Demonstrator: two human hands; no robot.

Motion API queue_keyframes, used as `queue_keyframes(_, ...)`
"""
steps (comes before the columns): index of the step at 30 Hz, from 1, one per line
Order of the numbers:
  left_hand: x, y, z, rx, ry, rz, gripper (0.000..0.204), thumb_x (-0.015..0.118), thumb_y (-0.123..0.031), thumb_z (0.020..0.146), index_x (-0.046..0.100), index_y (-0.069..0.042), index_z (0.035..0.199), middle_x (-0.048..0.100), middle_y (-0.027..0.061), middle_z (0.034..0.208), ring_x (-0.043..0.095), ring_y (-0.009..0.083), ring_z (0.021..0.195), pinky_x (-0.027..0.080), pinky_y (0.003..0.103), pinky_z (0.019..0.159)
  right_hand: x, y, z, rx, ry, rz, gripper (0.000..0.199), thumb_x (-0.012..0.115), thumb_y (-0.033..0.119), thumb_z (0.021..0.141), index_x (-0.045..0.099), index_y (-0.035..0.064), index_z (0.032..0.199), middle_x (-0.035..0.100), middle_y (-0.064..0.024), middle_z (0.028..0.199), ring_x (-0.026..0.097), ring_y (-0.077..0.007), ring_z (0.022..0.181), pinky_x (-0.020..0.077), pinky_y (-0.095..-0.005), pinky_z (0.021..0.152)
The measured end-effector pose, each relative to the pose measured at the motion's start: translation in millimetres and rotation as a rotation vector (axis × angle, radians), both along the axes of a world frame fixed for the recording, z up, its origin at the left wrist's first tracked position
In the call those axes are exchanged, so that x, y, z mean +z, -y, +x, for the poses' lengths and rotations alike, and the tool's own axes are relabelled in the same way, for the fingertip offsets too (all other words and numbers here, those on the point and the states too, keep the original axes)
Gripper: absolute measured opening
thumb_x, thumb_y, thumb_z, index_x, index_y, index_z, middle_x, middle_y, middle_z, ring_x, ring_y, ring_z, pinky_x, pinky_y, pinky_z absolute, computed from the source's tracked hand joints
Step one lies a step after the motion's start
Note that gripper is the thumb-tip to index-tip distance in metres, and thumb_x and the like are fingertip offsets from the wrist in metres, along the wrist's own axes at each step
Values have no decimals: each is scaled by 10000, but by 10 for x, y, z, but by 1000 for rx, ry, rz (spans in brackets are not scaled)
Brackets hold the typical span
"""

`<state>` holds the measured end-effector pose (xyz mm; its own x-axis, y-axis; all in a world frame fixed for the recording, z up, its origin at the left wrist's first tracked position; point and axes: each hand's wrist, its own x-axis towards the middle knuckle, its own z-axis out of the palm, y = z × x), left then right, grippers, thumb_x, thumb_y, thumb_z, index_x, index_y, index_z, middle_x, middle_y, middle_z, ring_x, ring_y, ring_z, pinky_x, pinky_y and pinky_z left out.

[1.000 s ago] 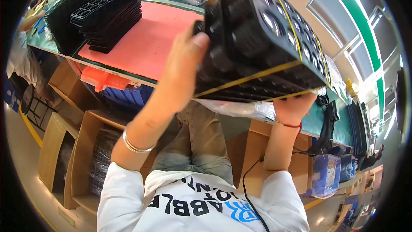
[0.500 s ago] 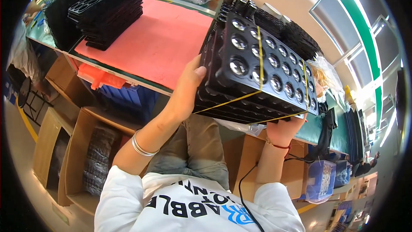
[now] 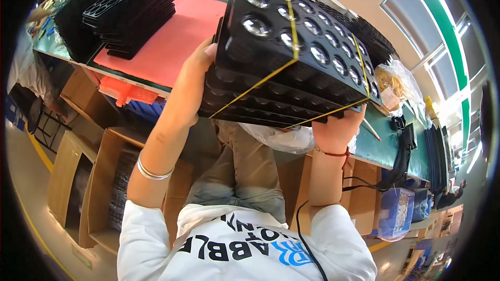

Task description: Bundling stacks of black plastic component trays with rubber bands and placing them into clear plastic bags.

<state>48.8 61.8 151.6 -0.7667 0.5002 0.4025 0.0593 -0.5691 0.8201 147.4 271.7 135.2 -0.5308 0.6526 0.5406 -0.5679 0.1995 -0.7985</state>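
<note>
Both my hands hold up a bound stack of black plastic trays [image 3: 250, 73], tilted, above my lap and the bench edge. Shiny round lens-like pieces [image 3: 319, 52] fill the rows of its top tray. Two yellow bands [image 3: 295, 31] run around the stack. My left hand [image 3: 195, 80] grips its left side, thumb at the upper edge and the other fingers hidden behind. At the near right corner, my right hand [image 3: 339, 127] supports it from below, its fingers partly hidden under the trays.
Piles of black trays [image 3: 130, 15] stand on the bench's left beside a pink mat [image 3: 192, 15]. More dark trays [image 3: 372, 39] and a bag of yellow bands [image 3: 390, 83] lie at the right. Cardboard boxes [image 3: 112, 187] and a blue bin [image 3: 396, 213] sit below.
The tray stack has come left and closer to me, looking larger, with both hands still on it. More of the bench at the right shows, including a thin pen-like stick.
</note>
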Motion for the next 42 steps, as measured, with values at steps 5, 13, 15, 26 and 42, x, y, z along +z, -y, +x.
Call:
queue_keyframes(5, -153, -107, -38, -13, 164, -28, 381, 359, -231, 929, 474, 13, 1197, 574, 77, 1094, 551, 131, 975, 433, 256, 834, -68, -131, 41, 133, -41, -42, 505, 593, -91, 720, 400, 10, 1176, 561, -93, 1118, 556, -188, 1004, 471, -342, 869)
queue_keyframes(13, -231, -270, -87, -89, 163, 5, 351, 390, -191, 918, 489, 25, 1176, 582, 74, 1047, 548, 115, 931, 433, 248, 809, -198, -266, 201, -74, 73, 217, 544, 588, -89, 720, 347, -1, 1200, 571, -101, 1111, 564, -182, 999, 455, -323, 882)
queue_keyframes(15, -233, -263, -101, -72, 167, -11, 343, 389, -191, 918, 497, 23, 1164, 586, 76, 1039, 552, 114, 921, 435, 247, 805, -211, -285, 207, -167, 135, 435, 519, 578, -79, 731, 359, 0, 1195, 566, -100, 1112, 556, -182, 1008, 453, -323, 882)
queue_keyframes(26, -16, 245, -416, 80, -90, 92, 391, 402, -325, 931, 463, -81, 1229, 551, 39, 1116, 541, 122, 994, 441, 290, 866, 173, 193, -207, 151, -107, -69, 642, 506, -127, 652, 315, 0, 1252, 483, -98, 1173, 474, -185, 1089, 389, -297, 931)
queue_keyframes(42, 33, 304, -115, 185, 235, 23, 421, 360, -362, 946, 491, -60, 1208, 576, 66, 1103, 554, 142, 1005, 446, 297, 872, 440, 65, 4, -608, 9, 988, 346, 697, 75, 626, 619, 29, 959, 568, -136, 1032, 517, -321, 974, 372, -350, 874)
